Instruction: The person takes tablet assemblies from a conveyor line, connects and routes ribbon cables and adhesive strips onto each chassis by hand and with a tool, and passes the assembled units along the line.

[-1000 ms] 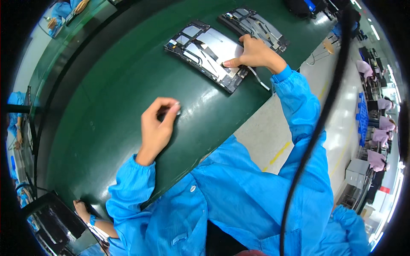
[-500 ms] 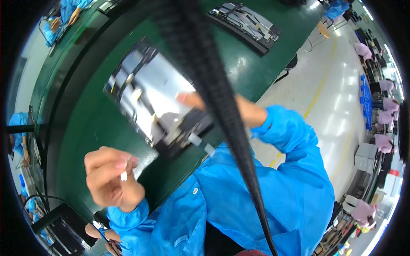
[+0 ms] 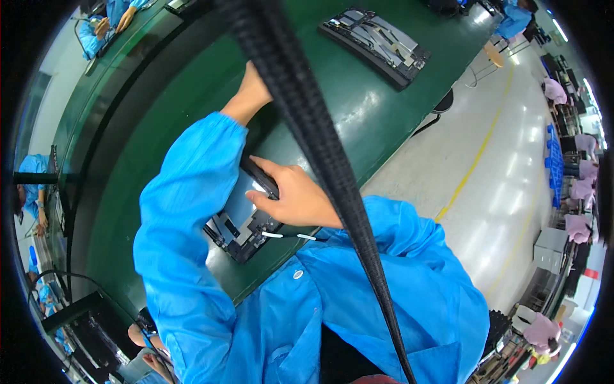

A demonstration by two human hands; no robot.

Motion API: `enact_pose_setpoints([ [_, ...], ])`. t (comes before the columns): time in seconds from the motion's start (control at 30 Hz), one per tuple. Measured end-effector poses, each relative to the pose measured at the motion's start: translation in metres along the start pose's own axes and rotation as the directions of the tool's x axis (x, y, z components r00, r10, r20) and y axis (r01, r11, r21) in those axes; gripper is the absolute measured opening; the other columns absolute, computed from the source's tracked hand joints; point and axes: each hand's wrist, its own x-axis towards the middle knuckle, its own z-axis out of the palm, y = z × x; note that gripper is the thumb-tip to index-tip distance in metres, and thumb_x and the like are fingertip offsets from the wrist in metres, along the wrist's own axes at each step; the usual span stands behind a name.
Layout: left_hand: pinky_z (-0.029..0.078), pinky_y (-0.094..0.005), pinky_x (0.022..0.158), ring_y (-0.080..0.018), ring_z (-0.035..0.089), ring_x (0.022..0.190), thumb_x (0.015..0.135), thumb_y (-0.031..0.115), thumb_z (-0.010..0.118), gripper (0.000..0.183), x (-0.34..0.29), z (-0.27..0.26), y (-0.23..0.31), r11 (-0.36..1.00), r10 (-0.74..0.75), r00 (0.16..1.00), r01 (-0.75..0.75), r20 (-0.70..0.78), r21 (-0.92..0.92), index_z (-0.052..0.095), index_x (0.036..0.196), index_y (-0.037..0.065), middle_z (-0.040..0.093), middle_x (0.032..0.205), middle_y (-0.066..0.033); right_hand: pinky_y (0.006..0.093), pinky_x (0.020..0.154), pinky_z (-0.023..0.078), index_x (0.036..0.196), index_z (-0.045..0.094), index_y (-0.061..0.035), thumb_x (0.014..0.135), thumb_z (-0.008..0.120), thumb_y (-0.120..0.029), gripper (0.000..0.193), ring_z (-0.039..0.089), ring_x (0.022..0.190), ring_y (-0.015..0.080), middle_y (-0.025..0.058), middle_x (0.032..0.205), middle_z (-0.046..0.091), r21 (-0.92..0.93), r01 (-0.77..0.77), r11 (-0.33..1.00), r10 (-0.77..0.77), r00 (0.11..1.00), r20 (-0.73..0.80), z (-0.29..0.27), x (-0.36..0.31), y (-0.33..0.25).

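Sleeves of bright blue cloth are being seen closest of all, coming up from the bottom edge. A thick black cord [image 3: 320, 160] is hanging right in front of the camera, and it is cutting across the middle of the view from top to bottom.

Just past the sleeves, a flat dark panel [image 3: 240, 221] is being held at the near edge of the green table [image 3: 358, 115]. The panel is shiny grey in the middle, with small dark parts on it. Thin white wires [image 3: 288, 235] are sticking out of its near side.

The right hand [image 3: 297, 198] is being laid on the right end of the panel. Its fingers are bent and its thumb is being pressed down on the panel's edge, so the panel is being gripped there. The panel is lying under this hand and to its left.

The left arm is being stretched over the panel, and much of the panel is being hidden under the blue sleeve. The left hand [image 3: 252, 89] is being reached further out over the table, well beyond the panel. Its fingers are being hidden behind the black cord, so it cannot be told whether they are spread or closed.

Further away, a second panel [image 3: 377, 45] is lying flat on the table, well apart from both hands.

At the far left, other people in blue [image 3: 105, 22] are being seen working.
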Motion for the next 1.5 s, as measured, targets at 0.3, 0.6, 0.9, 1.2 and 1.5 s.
enact_pose_setpoints([
  [0.3, 0.064, -0.0327, 0.067, -0.0198, 0.080, 0.061, 0.094, 0.022, 0.090, 0.019, 0.026, 0.017, 0.017, 0.989, -0.033, 0.994, 0.019, 0.100, 0.145, 0.091, 0.097, 0.004, 0.083, 0.076, -0.0125, 0.0475, 0.098, 0.060, 0.147, 0.063, 0.0069, 0.096, 0.081, -0.018, 0.060, 0.074, 0.112, 0.0441, 0.0304, 0.127, 0.072, 0.076, 0.150, 0.986, -0.139, 0.982, -0.131, -0.005, -0.014, 0.010],
  [0.6, 0.064, -0.0482, 0.084, -0.0371, 0.083, 0.096, 0.101, 0.010, 0.077, 0.018, -0.031, -0.062, 0.023, 0.966, 0.147, 0.981, -0.114, -0.130, 0.234, 0.084, 0.116, 0.003, 0.086, 0.113, -0.0195, 0.0423, 0.087, 0.057, 0.146, 0.067, -0.0032, 0.087, 0.089, -0.014, 0.064, 0.068, 0.103, 0.0341, 0.0178, 0.114, 0.075, -0.233, 0.181, 0.956, -0.214, 0.968, -0.128, -0.022, -0.017, 0.004],
  [0.9, 0.045, -0.0230, 0.062, -0.0037, 0.060, 0.071, 0.102, 0.007, 0.082, 0.011, -0.216, -0.095, -0.011, 0.980, 0.170, 0.601, -0.023, -0.781, 0.195, 0.074, 0.109, 0.004, 0.071, 0.083, 0.0007, 0.0449, 0.087, 0.057, 0.120, 0.077, -0.0077, 0.087, 0.078, -0.003, 0.034, 0.067, 0.105, 0.0347, 0.0099, 0.108, 0.075, -0.268, 0.593, 0.759, -0.521, 0.801, 0.295, -0.013, 0.048, -0.038],
  [1.2, 0.047, -0.0358, 0.059, -0.0234, 0.064, 0.065, 0.090, -0.007, 0.065, 0.015, -0.299, -0.090, -0.011, 0.884, 0.446, 0.677, -0.229, -0.586, 0.408, 0.073, 0.103, -0.005, 0.072, 0.083, -0.0158, 0.0377, 0.073, 0.060, 0.157, 0.052, -0.0068, 0.101, 0.080, -0.012, 0.063, 0.082, 0.089, 0.0238, 0.0155, 0.101, 0.083, -0.014, 0.328, 0.944, -0.287, 0.843, 0.455, 0.019, 0.089, -0.039],
  [1.5, 0.053, -0.0393, 0.063, -0.0274, 0.069, 0.071, 0.073, 0.008, 0.076, 0.024, -0.325, -0.077, 0.003, 0.996, 0.077, 0.929, -0.052, -0.362, 0.078, 0.086, 0.096, 0.006, 0.074, 0.085, -0.0108, 0.0302, 0.082, 0.063, 0.139, 0.071, 0.0028, 0.098, 0.085, 0.001, 0.043, 0.081, 0.097, 0.0157, 0.0145, 0.113, 0.085, 0.232, -0.485, 0.843, -0.013, 0.414, 0.910, -0.027, 0.098, -0.033],
])
